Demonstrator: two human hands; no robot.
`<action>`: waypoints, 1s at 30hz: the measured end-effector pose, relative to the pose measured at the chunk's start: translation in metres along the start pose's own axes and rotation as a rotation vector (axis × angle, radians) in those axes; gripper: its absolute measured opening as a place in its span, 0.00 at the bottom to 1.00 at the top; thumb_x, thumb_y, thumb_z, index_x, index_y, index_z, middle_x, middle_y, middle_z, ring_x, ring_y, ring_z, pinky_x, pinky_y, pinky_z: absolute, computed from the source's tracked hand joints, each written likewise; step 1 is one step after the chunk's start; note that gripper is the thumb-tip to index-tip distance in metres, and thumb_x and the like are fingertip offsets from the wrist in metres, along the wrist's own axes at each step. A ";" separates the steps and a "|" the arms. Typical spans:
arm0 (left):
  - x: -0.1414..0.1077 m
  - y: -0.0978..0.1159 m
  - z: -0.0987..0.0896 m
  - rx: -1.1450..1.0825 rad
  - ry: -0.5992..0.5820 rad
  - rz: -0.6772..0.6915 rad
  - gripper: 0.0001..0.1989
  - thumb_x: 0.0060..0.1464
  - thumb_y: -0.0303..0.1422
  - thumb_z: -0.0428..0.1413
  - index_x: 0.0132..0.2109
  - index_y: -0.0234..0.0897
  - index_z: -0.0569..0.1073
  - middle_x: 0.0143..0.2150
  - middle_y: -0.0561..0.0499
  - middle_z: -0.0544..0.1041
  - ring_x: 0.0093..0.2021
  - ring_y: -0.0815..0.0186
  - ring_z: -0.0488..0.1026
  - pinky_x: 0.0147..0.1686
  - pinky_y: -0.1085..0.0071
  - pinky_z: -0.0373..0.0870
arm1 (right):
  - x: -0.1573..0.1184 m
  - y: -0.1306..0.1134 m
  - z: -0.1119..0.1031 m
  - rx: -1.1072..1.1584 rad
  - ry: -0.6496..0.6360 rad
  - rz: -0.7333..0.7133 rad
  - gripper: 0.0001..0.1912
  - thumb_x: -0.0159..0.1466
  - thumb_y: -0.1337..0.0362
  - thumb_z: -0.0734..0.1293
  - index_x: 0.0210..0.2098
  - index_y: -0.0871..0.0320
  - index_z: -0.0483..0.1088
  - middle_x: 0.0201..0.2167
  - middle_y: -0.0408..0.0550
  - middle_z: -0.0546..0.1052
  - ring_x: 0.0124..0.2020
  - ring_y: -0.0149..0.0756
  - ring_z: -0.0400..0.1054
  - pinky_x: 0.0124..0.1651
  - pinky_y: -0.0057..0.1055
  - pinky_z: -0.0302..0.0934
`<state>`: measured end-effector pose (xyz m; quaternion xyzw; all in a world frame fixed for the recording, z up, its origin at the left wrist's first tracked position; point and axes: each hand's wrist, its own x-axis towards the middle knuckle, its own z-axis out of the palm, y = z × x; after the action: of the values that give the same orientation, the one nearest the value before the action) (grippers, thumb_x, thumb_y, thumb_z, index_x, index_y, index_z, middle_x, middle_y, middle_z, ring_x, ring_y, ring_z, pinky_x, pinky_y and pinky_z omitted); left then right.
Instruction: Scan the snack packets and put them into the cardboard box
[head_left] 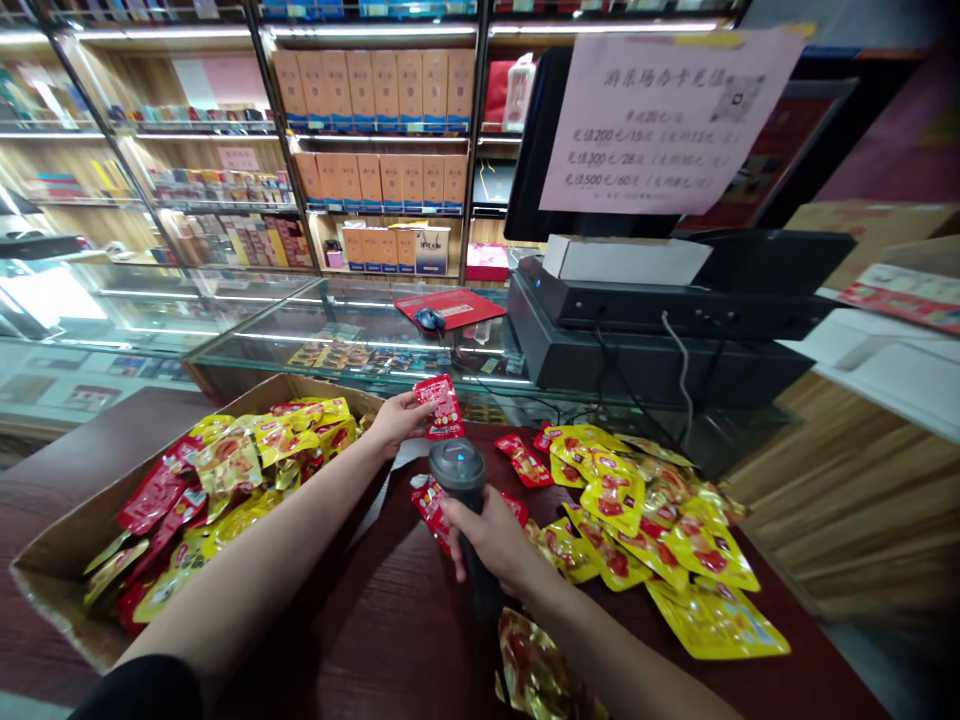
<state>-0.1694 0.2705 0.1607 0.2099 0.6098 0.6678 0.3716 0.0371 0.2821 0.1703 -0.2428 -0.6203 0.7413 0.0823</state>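
Red sachet (444,407), left hand (396,420); scanner (457,468), right hand (491,538).

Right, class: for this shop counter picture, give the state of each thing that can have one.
Left hand: raised, pinching the packet.
Red foil packet: held up, sealed.
Right hand: closed around the scanner.
Black handheld barcode scanner: gripped, head up.
Open brown cardboard box: full of packets.
Yellow foil packets: loose in a heap on the counter.
Pink paper notice: hanging on the monitor, slightly tilted.
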 end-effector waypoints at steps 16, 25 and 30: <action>-0.001 -0.003 0.002 0.010 -0.022 -0.027 0.24 0.33 0.40 0.69 0.39 0.35 0.75 0.33 0.49 0.79 0.30 0.67 0.75 0.29 0.71 0.71 | 0.000 0.004 0.004 -0.073 -0.010 0.011 0.14 0.56 0.52 0.63 0.27 0.56 0.59 0.08 0.35 0.65 0.08 0.27 0.58 0.12 0.22 0.52; -0.001 -0.003 0.001 0.018 -0.033 -0.029 0.24 0.34 0.40 0.69 0.40 0.34 0.75 0.33 0.48 0.79 0.31 0.66 0.75 0.29 0.71 0.72 | 0.003 0.006 0.003 -0.068 0.001 0.011 0.11 0.56 0.55 0.62 0.28 0.56 0.59 0.08 0.35 0.65 0.08 0.29 0.59 0.11 0.23 0.52; -0.001 -0.004 0.002 0.019 -0.033 -0.009 0.24 0.34 0.40 0.69 0.39 0.34 0.75 0.32 0.48 0.79 0.30 0.66 0.75 0.30 0.70 0.72 | 0.002 0.006 0.003 -0.066 0.009 0.012 0.11 0.56 0.55 0.63 0.27 0.56 0.59 0.08 0.34 0.64 0.08 0.28 0.59 0.11 0.23 0.52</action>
<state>-0.1668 0.2713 0.1573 0.2217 0.6109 0.6566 0.3827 0.0350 0.2785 0.1640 -0.2525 -0.6424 0.7200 0.0724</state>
